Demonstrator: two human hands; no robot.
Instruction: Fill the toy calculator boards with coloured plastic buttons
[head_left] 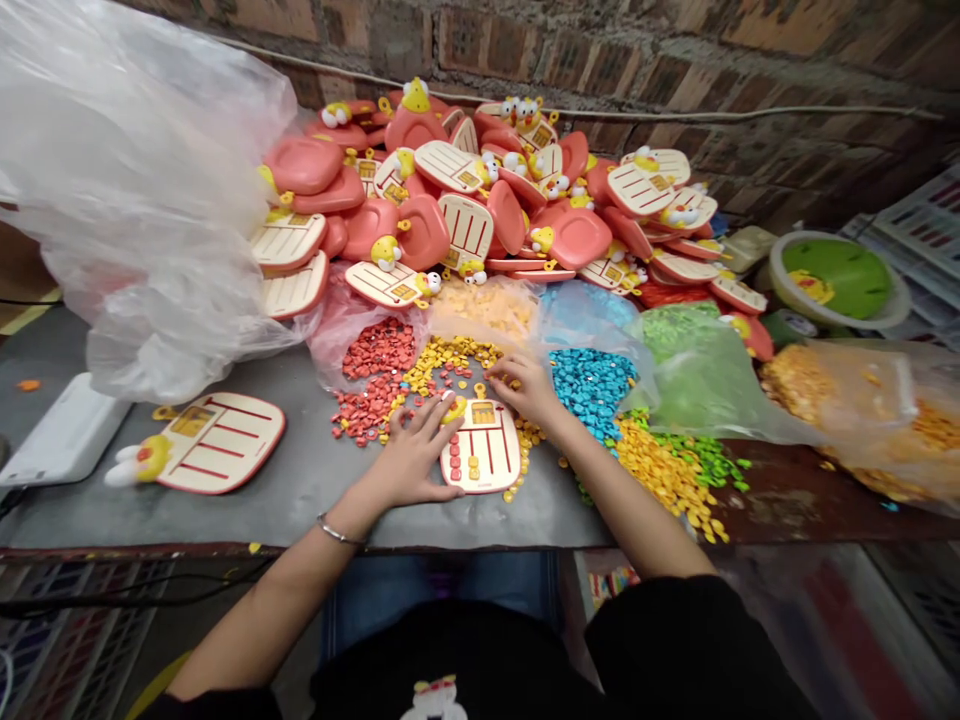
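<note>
Black shirt [517,655] with a pale printed figure is nearest, below the front edge of my tabletop [315,515]. Near that edge, about midway along, lies the cream board [482,445]; its small red print is illegible to me. Red pieces [454,462] sit in its left slot, yellow ones in the next. My left hand [409,452] is spread against its left side, thumb at the near corner. My right hand [529,388] arches beyond its far right corner, fingers bent; I cannot tell whether they pinch anything. Another board [232,440] lies toward the tabletop's left end.
</note>
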